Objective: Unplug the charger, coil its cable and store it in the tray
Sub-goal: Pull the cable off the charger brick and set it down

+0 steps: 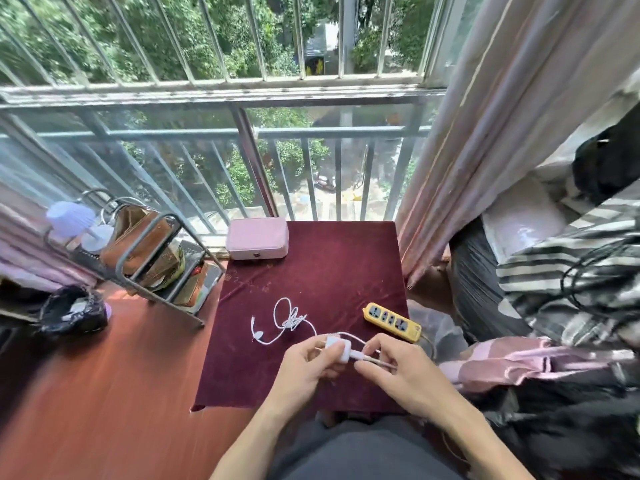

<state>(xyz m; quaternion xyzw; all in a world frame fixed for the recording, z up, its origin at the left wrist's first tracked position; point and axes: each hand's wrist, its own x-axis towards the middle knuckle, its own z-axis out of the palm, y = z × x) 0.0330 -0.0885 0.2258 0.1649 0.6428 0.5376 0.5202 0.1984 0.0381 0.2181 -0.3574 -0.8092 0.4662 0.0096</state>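
Left hand point(313, 362) in a snug grip round the white charger point(338, 347), lifted just above the near edge of the surface point(332, 271) — prongs pointing to nine o'clock. Right hand point(398, 367) close at three o'clock of the charger, fingertips point(372, 348) pinching the white cable point(281, 320) where it leaves the plug body. Rest of the cable lying loose on the dark red cloth toward eleven o'clock, in one open loop with a small tangle. Yellow power strip point(392, 322) at one o'clock of the hands, sockets bare, apart from the charger. Pink tray point(257, 238) at the far left corner — twelve o'clock of the loop, well apart.
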